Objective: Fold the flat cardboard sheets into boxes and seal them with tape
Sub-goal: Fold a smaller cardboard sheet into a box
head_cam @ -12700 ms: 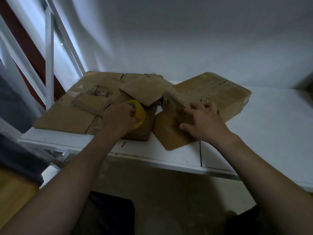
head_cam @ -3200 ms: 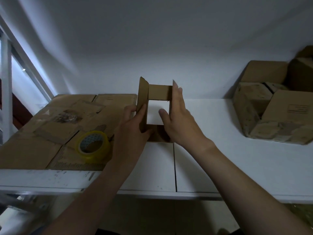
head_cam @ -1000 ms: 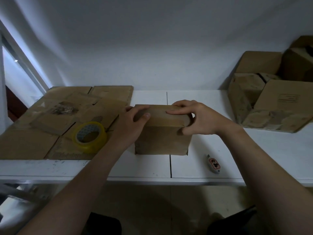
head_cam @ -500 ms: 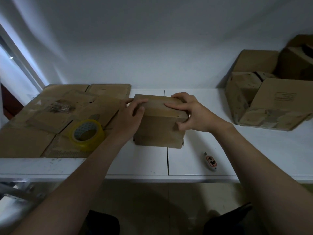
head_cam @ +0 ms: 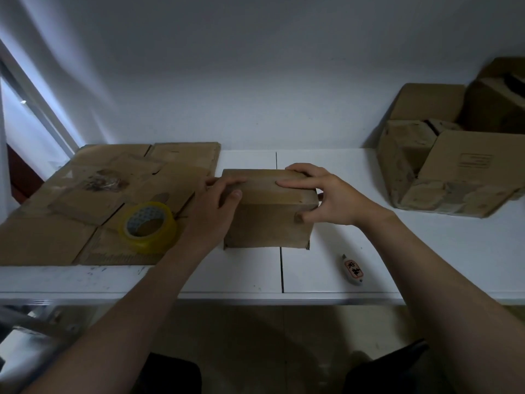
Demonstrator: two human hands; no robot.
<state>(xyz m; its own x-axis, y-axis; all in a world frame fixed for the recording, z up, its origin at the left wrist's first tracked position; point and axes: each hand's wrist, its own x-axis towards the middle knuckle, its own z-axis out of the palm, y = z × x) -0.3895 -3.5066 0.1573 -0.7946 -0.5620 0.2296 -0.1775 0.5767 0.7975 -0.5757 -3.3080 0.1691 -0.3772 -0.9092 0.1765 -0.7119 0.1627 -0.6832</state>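
The left grip (head_cam: pixel 216 206), a bare hand, is closed on the upper left corner of the box (head_cam: pixel 270 226), with its fingers laid over the top and its thumb on the front face. The right grip (head_cam: pixel 326 197) clasps the upper right corner the same way, index finger stretched flat along the lid and thumb pinching the front near the edge. The box stands closed on the middle of the table (head_cam: pixel 426 251), astride the seam between its two white panels, and no tape shows on it. The likely trouble comes when one grip has to let go to fetch tape: the top flaps are probably held down only by finger pressure and could spring up. The light box could also skid on the smooth table, or rack out of square under a one-sided push. Finding the free end of the tape single-handed could cost the hold as well. The tape roll (head_cam: pixel 149 226), yellowish and lying flat, rests just beside the left wrist on the flat cardboard sheets (head_cam: pixel 71 194), which cover the table's left end from back edge to front edge. A small white cutter (head_cam: pixel 352 270) with a red label lies near the front edge, to the right of the box and apart from it. Several worn folded cartons (head_cam: pixel 454 172) are heaped at the back right corner. The table is scuffed along its front lip. Behind it is a plain white wall (head_cam: pixel 255 81), dimly lit, with a white window frame (head_cam: pixel 34 103) letting in daylight at the left.
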